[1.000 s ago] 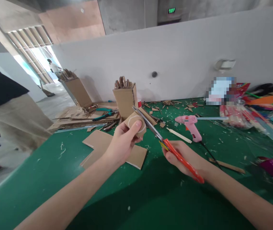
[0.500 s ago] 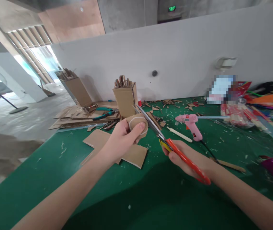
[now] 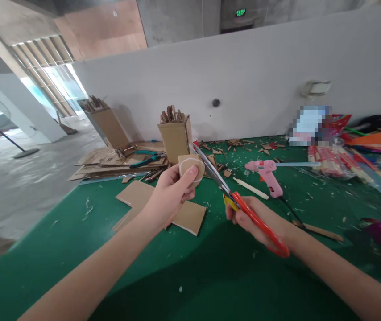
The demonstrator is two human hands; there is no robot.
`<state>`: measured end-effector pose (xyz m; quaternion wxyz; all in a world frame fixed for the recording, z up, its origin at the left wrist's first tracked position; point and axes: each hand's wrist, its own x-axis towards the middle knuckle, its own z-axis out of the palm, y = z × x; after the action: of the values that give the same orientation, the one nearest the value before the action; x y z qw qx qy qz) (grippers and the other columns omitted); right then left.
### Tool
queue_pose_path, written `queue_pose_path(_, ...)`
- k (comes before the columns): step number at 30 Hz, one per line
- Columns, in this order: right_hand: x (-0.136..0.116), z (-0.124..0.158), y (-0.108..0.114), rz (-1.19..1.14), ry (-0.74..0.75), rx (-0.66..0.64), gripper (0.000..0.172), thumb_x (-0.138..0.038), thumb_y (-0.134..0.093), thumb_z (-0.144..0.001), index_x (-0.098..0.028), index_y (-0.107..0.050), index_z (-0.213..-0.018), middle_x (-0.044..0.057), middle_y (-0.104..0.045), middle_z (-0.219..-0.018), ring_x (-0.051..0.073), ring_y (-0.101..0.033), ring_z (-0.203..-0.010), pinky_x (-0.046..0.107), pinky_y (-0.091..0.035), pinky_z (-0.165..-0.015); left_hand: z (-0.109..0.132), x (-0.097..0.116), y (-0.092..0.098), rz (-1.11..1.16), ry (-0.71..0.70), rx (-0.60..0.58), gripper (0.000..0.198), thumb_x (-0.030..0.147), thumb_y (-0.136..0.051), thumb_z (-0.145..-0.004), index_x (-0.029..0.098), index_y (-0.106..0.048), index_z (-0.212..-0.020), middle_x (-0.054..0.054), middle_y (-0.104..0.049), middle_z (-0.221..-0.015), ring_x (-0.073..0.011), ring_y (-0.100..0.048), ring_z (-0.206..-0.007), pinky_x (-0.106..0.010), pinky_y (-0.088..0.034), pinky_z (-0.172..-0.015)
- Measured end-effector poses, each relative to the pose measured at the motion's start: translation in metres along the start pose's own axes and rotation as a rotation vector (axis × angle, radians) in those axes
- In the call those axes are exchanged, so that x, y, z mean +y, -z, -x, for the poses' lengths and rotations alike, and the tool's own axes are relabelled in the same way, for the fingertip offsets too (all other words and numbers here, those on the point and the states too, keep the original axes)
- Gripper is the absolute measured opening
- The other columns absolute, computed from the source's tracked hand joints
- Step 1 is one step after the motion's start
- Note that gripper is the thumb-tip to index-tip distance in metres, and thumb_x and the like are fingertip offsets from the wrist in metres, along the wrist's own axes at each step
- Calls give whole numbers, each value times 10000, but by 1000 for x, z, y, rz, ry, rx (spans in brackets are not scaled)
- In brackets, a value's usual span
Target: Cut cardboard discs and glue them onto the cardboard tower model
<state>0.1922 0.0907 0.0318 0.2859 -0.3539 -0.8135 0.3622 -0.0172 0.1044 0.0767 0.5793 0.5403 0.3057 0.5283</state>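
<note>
Between thumb and fingers, my left hand (image 3: 172, 191) pinches a small cardboard piece (image 3: 195, 163) with a white curved line drawn on it. Its right edge looks rounded, while a corner shows at the upper left. My right hand (image 3: 249, 216) is closed around the red and yellow handles of a pair of scissors (image 3: 215, 171). The blades point up and left, lying close along the right edge of the piece; I cannot tell whether they touch it. Below my left hand, cross-shaped cardboard (image 3: 190, 216) lies flat on the green table (image 3: 163, 276).
A cardboard box of strips (image 3: 174, 138) stands behind my left hand, another box (image 3: 110, 127) further left. Teal-handled pliers (image 3: 145, 159) rest on stacked cardboard (image 3: 93, 162). To the right lie a pink glue gun (image 3: 267, 171), a white stick (image 3: 250, 188) and plastic-wrapped supplies (image 3: 331, 160).
My left hand has turned the cardboard piece, so its corner now points up and left. The scissor blades have closed together somewhat. A blurred shape at the far left has mostly moved out of view.
</note>
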Motion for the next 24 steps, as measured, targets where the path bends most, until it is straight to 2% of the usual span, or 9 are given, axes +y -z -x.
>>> queue_pose_path(7,-11,3,4,-24,1,-67,467,-644,-337,-881,-203,-469,-803,30,-511,-728,173,-493,-674,298,-438,-582,0,-1,-4,46,-83,97,274,321,-652,-819,142,-483,-699,49,-334,-646,-36,-281,-524,-156,-250,-441)
queue_pose_path(17,-18,1,5,61,28,-66,515,-639,-287,-899,-183,-506,-800,63,-554,-823,169,-508,-682,331,-470,-633,2,-4,-6,-72,-108,100,282,343,-615,-847,160,-447,-715,59,-302,-630,-38,-258,-514,-171,-243,-442)
queue_pose_path(24,-9,1,1,55,34,-19,522,-641,-277,-901,-184,-515,-816,63,-551,-839,170,-497,-693,322,-446,-630,3,-5,-7,-86,-118,85,276,357,-613,-844,176,-444,-722,66,-292,-620,-48,-232,-510,-180,-230,-444)
